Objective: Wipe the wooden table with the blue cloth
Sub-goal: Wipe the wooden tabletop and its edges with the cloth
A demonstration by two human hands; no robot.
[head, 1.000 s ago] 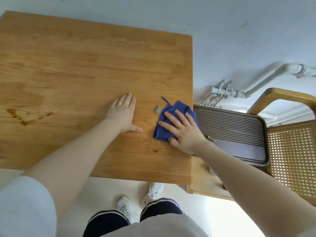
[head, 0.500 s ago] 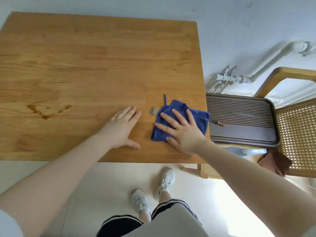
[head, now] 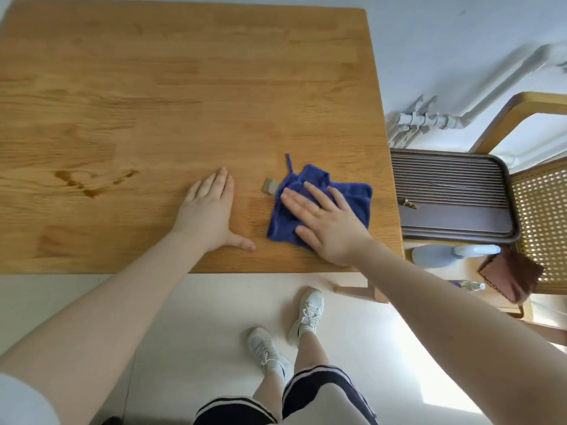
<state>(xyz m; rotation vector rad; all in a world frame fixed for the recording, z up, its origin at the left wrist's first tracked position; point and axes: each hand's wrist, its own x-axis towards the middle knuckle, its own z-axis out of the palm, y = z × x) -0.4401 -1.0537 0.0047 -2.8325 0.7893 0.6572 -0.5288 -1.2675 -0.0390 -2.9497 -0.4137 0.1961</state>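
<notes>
The right hand (head: 325, 222) covers the middle and near corner of the blue cloth (head: 352, 197). The bench (head: 153, 87) runs off the left and top edges. A small grey tag (head: 270, 186) at the cloth's edge is too small to identify. The white pipe (head: 506, 78) blurs toward the right edge, which also cuts off the chair (head: 543, 204).

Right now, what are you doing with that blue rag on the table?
A person is wiping the wooden table. The right hand lies flat, fingers spread, pressing the blue cloth onto the tabletop near its right edge. The left hand rests open on the wood beside it. A brownish stain sits further left, away from the cloth. Next to the table, a chair holds a dark slatted tray.
</notes>
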